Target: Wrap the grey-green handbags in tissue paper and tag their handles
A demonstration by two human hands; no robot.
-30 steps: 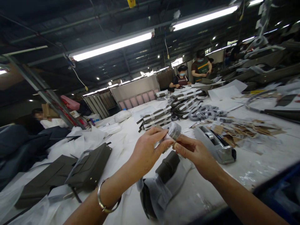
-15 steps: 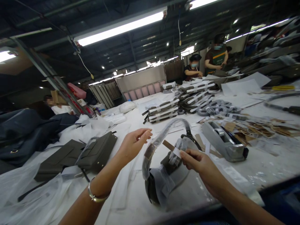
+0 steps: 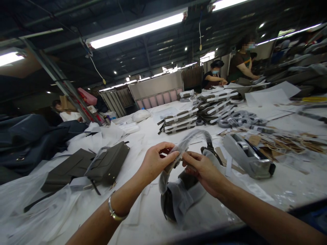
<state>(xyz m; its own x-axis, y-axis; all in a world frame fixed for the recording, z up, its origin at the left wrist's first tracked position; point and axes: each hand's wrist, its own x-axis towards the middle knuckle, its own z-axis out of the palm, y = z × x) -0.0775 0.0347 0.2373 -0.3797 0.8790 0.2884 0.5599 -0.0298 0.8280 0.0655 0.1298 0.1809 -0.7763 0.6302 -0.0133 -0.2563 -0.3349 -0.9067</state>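
Observation:
Both hands meet over a dark handbag (image 3: 176,199) lying on the white table (image 3: 143,136), partly wrapped in grey-white paper. Its arched handle (image 3: 195,136) is covered in clear plastic wrap. My left hand (image 3: 157,161) pinches the wrapped handle near its left end, fingers closed on it. My right hand (image 3: 201,170) grips the same spot from the right, fingers curled round the wrap. A silver bracelet (image 3: 114,212) sits on my left wrist.
A grey tape dispenser (image 3: 249,154) stands to the right of the bag. Olive handbags (image 3: 87,166) lie at the left. Stacks of wrapped straps (image 3: 181,120), coiled straps (image 3: 240,120) and brown card scraps (image 3: 281,143) fill the far side. Two people work at the back (image 3: 240,64).
My left hand has come back in and closed on the wrapped handle. My right hand has risen from the bag's body to the handle, and the brown tape strip it held is gone from sight.

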